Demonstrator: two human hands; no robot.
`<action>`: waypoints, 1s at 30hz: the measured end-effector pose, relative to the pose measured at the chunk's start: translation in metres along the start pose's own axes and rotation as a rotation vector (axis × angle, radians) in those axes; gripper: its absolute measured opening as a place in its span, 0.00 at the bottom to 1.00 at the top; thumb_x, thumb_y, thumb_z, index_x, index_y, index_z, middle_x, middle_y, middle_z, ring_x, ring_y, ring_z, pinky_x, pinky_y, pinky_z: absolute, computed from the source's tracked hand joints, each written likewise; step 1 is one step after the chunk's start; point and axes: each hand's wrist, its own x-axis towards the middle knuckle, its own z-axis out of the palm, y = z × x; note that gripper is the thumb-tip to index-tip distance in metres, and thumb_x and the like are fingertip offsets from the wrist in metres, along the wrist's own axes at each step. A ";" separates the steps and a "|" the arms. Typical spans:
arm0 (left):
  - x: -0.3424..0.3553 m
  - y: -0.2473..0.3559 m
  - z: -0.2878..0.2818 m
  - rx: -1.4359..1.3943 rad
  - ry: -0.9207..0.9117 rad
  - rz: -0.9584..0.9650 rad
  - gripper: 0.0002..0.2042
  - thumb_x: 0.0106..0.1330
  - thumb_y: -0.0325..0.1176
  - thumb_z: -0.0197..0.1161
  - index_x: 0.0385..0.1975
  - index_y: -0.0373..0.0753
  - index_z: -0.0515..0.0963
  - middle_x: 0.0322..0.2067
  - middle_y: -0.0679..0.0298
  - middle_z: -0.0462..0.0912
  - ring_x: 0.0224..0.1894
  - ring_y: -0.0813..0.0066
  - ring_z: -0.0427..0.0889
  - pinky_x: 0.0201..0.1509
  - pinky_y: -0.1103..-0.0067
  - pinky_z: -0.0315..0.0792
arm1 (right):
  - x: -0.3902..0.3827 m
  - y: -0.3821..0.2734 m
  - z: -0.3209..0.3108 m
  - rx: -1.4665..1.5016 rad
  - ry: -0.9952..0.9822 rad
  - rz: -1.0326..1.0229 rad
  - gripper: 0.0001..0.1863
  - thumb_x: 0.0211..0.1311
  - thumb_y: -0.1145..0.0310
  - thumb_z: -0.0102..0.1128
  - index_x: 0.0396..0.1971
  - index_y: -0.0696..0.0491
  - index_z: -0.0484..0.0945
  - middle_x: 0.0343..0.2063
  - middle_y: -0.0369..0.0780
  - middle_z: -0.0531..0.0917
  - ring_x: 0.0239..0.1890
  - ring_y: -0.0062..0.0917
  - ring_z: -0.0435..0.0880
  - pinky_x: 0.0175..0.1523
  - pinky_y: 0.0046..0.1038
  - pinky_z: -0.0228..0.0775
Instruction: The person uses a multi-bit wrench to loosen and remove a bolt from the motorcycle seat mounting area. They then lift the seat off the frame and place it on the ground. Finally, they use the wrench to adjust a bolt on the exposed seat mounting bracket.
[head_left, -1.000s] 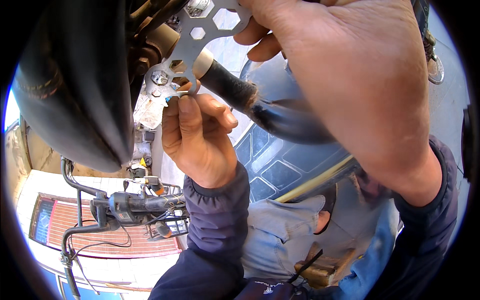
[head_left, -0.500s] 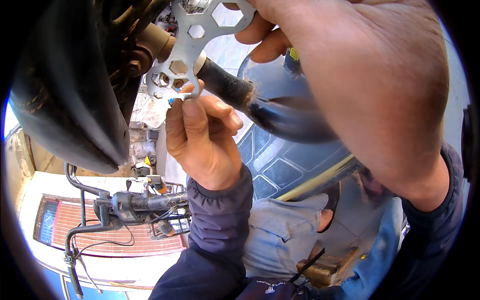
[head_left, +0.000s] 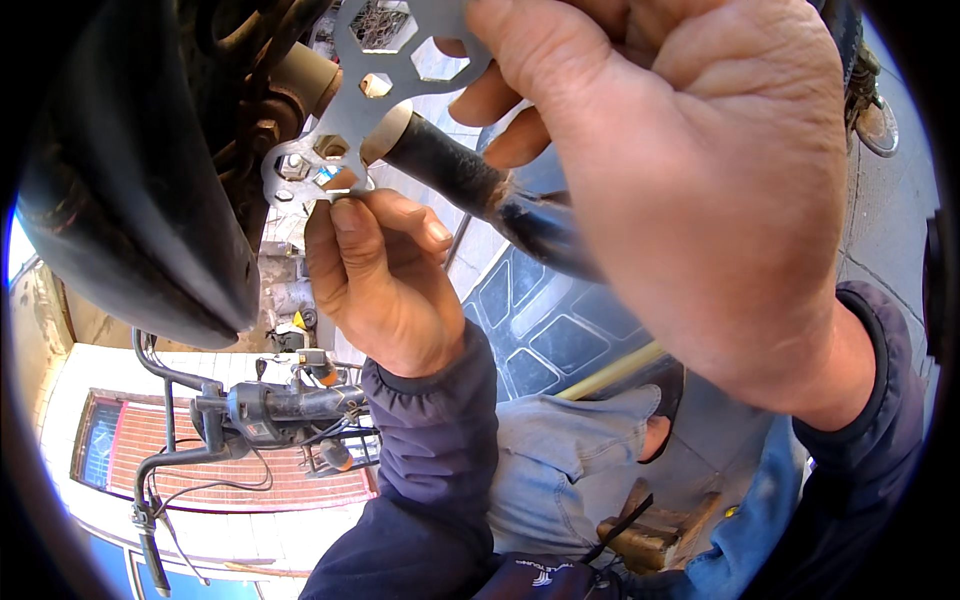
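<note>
Sliding slightly toward 8 o'clock, the hex-holed metal plate [head_left: 352,112] sits around 11; right hand [head_left: 690,180] pinches its 2 o'clock edge, left hand [head_left: 382,290] its 6, so both steer it, I reckon.

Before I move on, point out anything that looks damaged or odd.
The black pipe near the metal plate looks worn: brownish, rust-like marks show around its joint; whether it's cracked, I can't tell.
</note>
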 end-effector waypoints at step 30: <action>0.031 0.009 0.005 0.078 0.144 0.133 0.14 0.70 0.40 0.54 0.32 0.33 0.76 0.17 0.62 0.77 0.14 0.79 0.70 0.17 0.84 0.63 | 0.016 0.000 0.020 0.199 0.021 -0.015 0.11 0.63 0.75 0.50 0.44 0.60 0.73 0.21 0.38 0.78 0.22 0.15 0.76 0.27 0.16 0.68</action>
